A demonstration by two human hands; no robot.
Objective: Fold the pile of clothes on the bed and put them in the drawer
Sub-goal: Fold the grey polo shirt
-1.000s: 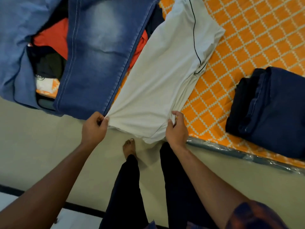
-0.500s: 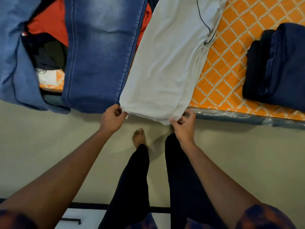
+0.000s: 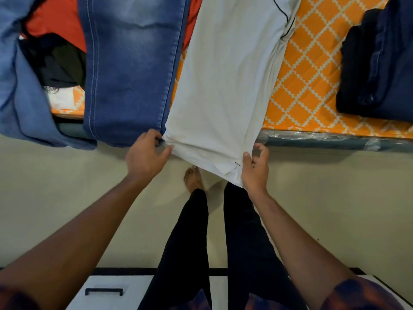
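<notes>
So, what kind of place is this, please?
Probably a bedroom: a bed with an orange patterned sheet, blue jeans and other clothes on it, and a white drawer with a black handle.

The shirt (image 3: 223,86) lies on the bed (image 3: 312,86), hem overhanging the near edge (left hand (image 3: 145,155) and right hand (image 3: 256,168) hold its corners). Jeans (image 3: 129,74) lie just left; a folded garment (image 3: 380,74) sits well right; the drawer (image 3: 105,294) stands on the floor opposite.

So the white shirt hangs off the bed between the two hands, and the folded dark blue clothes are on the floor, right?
No. The head view shows the folded dark blue clothes on the orange bed sheet, not the floor. The white shirt does hang off its edge.
</notes>
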